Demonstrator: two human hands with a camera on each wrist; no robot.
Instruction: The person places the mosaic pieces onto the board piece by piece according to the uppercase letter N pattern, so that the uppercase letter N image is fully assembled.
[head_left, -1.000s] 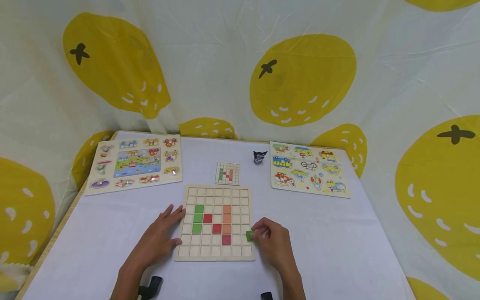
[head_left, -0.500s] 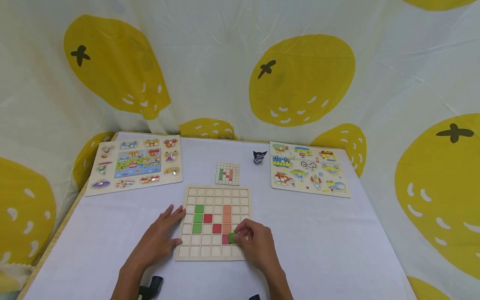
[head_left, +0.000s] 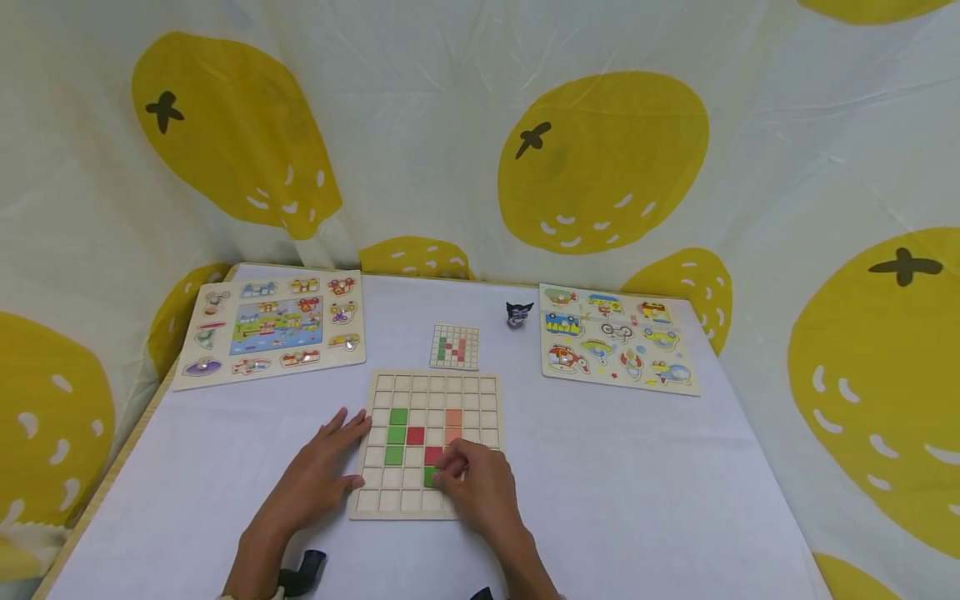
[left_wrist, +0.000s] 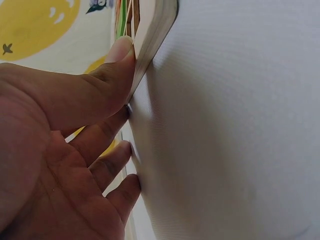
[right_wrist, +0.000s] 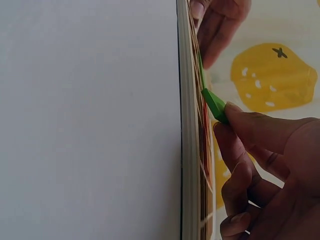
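A wooden grid board lies on the table, with green tiles, red tiles and orange tiles set in some cells. My right hand pinches a green square tile between thumb and fingers, over the board's lower middle. In the right wrist view that tile is tilted, one corner close to the board's surface. The right hand hides some lower right cells. My left hand rests along the board's left edge, fingers spread; its thumb touches the edge in the left wrist view.
Behind the board lies a small pattern card with a coloured grid. A picture puzzle stands at the back left, a vehicle puzzle at the back right. A small dark figurine stands between card and right puzzle.
My right hand has moved left from the board's right edge to its lower middle, carrying the green tile. The left hand has stayed in place.
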